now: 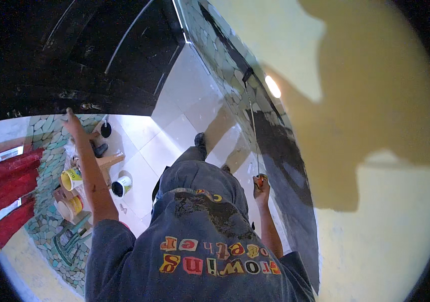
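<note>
My left hand (71, 121) reaches up with fingers extended at the lower edge of the glossy black panel (89, 45), looking empty; whether it touches the panel I cannot tell. My right hand (262, 187) grips the orange handle (260, 179) of a long, thin roller frame (255, 141). The frame runs up to a dark roller head (247, 74) at the stone-patterned wall band (215, 60), which carries streaks and a broad patch of black paint (285, 186) beside a cream wall.
On the tiled floor (169, 131) stand black-filled buckets (120, 187), yellow-and-white buckets (73, 178), a light brown stool-like object (109, 162) and a green plastic chair (66, 236). A pebbled wall (41, 196) and red fabric (11, 176) are at left. My shadow falls on the cream wall (381, 206).
</note>
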